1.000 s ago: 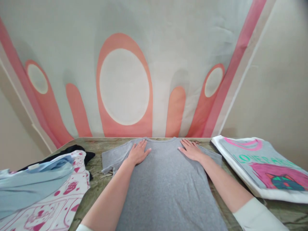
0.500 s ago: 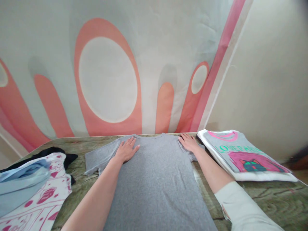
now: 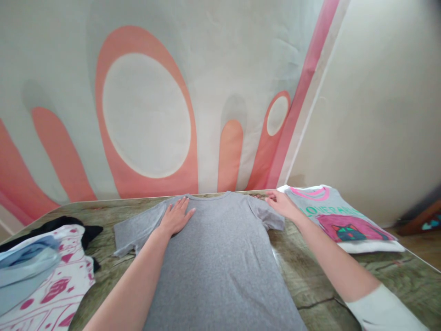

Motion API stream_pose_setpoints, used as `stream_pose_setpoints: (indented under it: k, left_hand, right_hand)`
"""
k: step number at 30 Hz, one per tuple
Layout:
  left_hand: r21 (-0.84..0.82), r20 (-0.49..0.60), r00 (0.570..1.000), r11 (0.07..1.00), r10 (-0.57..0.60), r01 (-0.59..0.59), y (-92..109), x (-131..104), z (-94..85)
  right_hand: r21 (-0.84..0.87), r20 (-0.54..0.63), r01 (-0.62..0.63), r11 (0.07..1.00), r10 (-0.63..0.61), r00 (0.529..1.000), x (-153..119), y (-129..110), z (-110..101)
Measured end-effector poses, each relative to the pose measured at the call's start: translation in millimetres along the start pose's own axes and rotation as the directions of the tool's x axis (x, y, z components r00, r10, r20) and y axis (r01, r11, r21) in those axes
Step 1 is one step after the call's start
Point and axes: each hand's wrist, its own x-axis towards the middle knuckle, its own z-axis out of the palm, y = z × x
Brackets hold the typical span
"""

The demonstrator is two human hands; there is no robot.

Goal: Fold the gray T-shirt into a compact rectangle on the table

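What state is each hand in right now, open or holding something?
Left hand: open, laid on the grey T-shirt.
Right hand: partly open, fingers bent, nothing visible in it, beside the right sleeve.

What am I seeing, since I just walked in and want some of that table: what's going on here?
A grey T-shirt is spread out on the table. The person's left grip lies flat on it near the collar. The right grip is by the sleeve on that side, loosely bent; whether it touches the cloth is hard to tell. Loose clothes lie to the left, and a folded stack with a cat print on top lies to the right.
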Motion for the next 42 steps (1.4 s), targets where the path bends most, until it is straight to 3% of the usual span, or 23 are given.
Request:
stream_pose_setpoints:
  k: [2,4,6,8,10,11,14,16,20,25,30,37,42]
  left_hand:
    - [0.001,-0.003,1.000,1.000,0.004,-0.004,6,2,-13.5]
    - [-0.016,0.013,0.999,0.999,0.047,-0.047,25,2,-31.7]
    - [-0.108,0.050,0.984,0.980,0.172,-0.166,60,-2,-48.9]
    - [-0.229,0.120,0.912,0.905,0.392,-0.359,107,-10,-59.0]
    - [-0.293,0.202,0.815,0.827,0.543,-0.479,155,-20,-58.6]
    - [-0.301,0.216,0.791,0.810,0.572,-0.503,176,-25,-54.5]
    - [-0.295,0.138,0.789,0.786,0.598,-0.544,215,-35,-33.4]
    - [-0.291,0.077,0.797,0.778,0.599,-0.557,222,-36,-18.4]
    - [-0.251,0.008,0.781,0.757,0.625,-0.603,219,-35,-0.8]
    - [-0.226,-0.006,0.778,0.757,0.629,-0.614,218,-35,2.6]
    - [-0.239,-0.002,0.775,0.752,0.632,-0.614,219,-35,3.7]
    - [-0.213,-0.016,0.774,0.754,0.633,-0.622,219,-35,4.8]
    - [-0.224,-0.016,0.772,0.750,0.636,-0.622,219,-34,4.6]
  right_hand:
    - [-0.014,0.071,0.014,1.000,-0.013,0.997,-26,4,-12]
    - [-0.069,0.129,0.027,0.997,-0.018,0.991,-52,8,-20]
    - [-0.136,0.125,0.001,0.991,0.016,0.992,-74,10,-25]
    - [-0.175,0.107,-0.030,0.984,0.049,0.993,-89,10,-26]
    - [-0.172,0.100,-0.036,0.984,0.054,0.994,-96,8,-25]
    - [-0.157,0.096,-0.033,0.987,0.049,0.994,-97,7,-23]
    - [-0.050,0.050,-0.059,0.997,0.061,0.997,-97,7,-16]
    - [0.043,0.001,-0.098,0.994,0.098,0.995,-96,10,-12]
    - [0.210,-0.071,-0.122,0.970,0.139,0.988,-93,11,-6]
    - [0.368,0.022,-0.064,0.928,0.060,0.998,-94,1,-2]
    - [0.407,0.082,-0.046,0.912,0.014,0.997,-95,-5,0]
    - [0.407,0.023,-0.003,0.913,-0.007,1.000,-87,5,5]
    - [0.360,-0.017,-0.045,0.932,0.055,0.998,-86,13,7]
